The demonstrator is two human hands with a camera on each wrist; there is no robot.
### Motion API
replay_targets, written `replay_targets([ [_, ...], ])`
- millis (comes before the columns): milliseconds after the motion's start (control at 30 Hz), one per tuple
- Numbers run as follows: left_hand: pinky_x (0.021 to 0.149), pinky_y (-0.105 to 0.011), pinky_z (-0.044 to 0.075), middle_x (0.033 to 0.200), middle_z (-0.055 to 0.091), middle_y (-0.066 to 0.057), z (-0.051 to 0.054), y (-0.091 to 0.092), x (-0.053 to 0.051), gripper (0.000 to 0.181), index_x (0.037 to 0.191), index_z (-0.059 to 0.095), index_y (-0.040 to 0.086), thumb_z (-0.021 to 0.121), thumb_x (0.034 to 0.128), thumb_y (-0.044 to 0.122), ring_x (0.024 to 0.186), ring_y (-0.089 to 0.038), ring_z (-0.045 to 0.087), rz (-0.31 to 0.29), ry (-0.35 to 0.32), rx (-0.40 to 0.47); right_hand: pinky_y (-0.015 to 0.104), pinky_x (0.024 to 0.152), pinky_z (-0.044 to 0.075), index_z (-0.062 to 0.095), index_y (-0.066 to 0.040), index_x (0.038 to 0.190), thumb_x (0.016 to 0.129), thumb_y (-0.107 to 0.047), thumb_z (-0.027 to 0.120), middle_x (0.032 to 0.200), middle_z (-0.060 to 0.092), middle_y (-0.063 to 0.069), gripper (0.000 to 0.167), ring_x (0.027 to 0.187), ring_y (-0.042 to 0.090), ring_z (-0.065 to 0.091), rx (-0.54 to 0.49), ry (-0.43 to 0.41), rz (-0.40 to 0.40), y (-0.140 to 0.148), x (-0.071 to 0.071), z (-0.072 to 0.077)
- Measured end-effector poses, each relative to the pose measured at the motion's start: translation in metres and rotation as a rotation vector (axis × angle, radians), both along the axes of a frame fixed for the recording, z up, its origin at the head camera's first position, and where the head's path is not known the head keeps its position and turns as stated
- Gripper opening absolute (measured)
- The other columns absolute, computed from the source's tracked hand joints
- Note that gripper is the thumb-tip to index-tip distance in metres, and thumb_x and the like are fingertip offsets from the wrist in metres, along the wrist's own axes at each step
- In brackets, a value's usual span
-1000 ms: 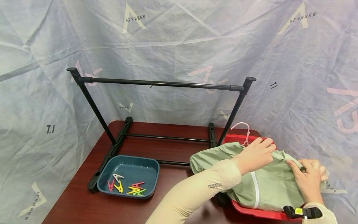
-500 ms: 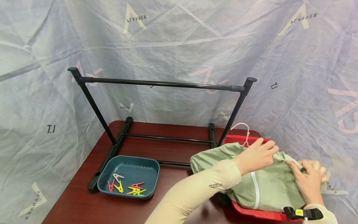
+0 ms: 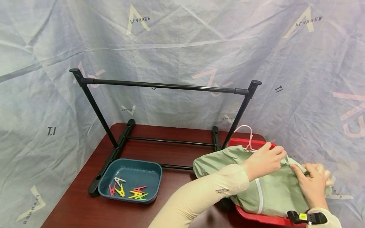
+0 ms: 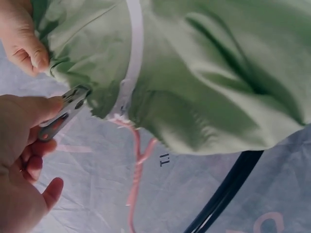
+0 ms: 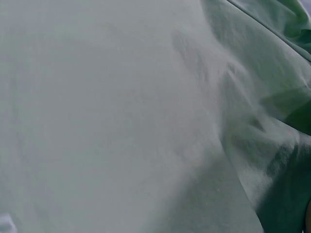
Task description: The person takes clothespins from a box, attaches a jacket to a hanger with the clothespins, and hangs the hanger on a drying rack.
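A light green garment (image 3: 280, 186) with a white zipper strip hangs on a pink hanger (image 3: 248, 134), whose hook rises above the collar. My left hand (image 3: 263, 162) is at the garment's upper edge, right of the hook. In the left wrist view that hand pinches a grey clothespin (image 4: 63, 114), its tip at the green cloth. My right hand (image 3: 312, 182) grips the garment's shoulder farther right, thumb on top of the fabric. The right wrist view is filled by green cloth (image 5: 121, 116), so the fingers are hidden there.
The garment lies over a red basket (image 3: 256, 218) at the table's right. A black rack (image 3: 171, 85) stands behind. At left, a dark blue tray (image 3: 154, 167) holds several coloured clothespins (image 3: 137, 193). A printed grey sheet (image 3: 176, 38) covers the background.
My left hand has shifted slightly right along the garment's upper edge. The hanger hook has tilted a little to the left. The right hand keeps its hold on the cloth.
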State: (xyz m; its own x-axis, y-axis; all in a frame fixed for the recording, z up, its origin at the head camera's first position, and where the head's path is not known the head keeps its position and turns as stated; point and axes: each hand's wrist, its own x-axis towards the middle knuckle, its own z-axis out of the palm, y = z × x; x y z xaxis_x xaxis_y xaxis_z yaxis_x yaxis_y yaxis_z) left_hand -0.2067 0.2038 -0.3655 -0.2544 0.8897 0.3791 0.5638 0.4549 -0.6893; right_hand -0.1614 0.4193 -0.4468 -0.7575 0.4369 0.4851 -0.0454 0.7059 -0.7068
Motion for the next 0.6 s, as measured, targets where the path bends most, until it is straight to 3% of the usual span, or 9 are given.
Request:
replay_targets([
  [100, 0.086, -0.032, 0.037, 0.114, 0.052, 0.012, -0.004, -0.002, -0.002, 0.041, 0.104, 0.071, 0.035, 0.033, 0.1073, 0.020, 0.106, -0.011, 0.044, -0.008, 0.012, 0.028, 0.032, 0.078, 0.021, 0.060, -0.005, 0.071, 0.086, -0.013, 0.079, 0.087, 0.041, -0.017, 0.025, 0.084, -0.005, 0.031, -0.011, 0.006, 0.002, 0.000, 0.002, -0.001],
  [400, 0.083, -0.031, 0.037, 0.115, 0.053, 0.016, -0.013, -0.013, -0.013, 0.037, 0.103, 0.070, 0.037, 0.038, 0.1047, 0.020, 0.107, -0.009, 0.045, -0.019, -0.036, 0.183, 0.030, 0.081, 0.021, 0.059, -0.005, 0.069, 0.086, -0.012, 0.077, 0.087, 0.039, -0.018, 0.026, 0.085, -0.006, 0.030, -0.017, 0.019, 0.006, 0.001, 0.005, -0.002],
  [600, 0.085, -0.030, 0.035, 0.116, 0.054, 0.015, -0.011, -0.018, -0.020, 0.023, 0.103, 0.070, 0.035, 0.048, 0.1020, 0.032, 0.111, -0.010, 0.044, -0.009, -0.130, 0.192, 0.030, 0.081, 0.019, 0.060, -0.004, 0.071, 0.086, -0.011, 0.078, 0.087, 0.038, -0.019, 0.024, 0.086, -0.006, 0.028, -0.005, 0.028, 0.014, 0.000, 0.003, 0.000],
])
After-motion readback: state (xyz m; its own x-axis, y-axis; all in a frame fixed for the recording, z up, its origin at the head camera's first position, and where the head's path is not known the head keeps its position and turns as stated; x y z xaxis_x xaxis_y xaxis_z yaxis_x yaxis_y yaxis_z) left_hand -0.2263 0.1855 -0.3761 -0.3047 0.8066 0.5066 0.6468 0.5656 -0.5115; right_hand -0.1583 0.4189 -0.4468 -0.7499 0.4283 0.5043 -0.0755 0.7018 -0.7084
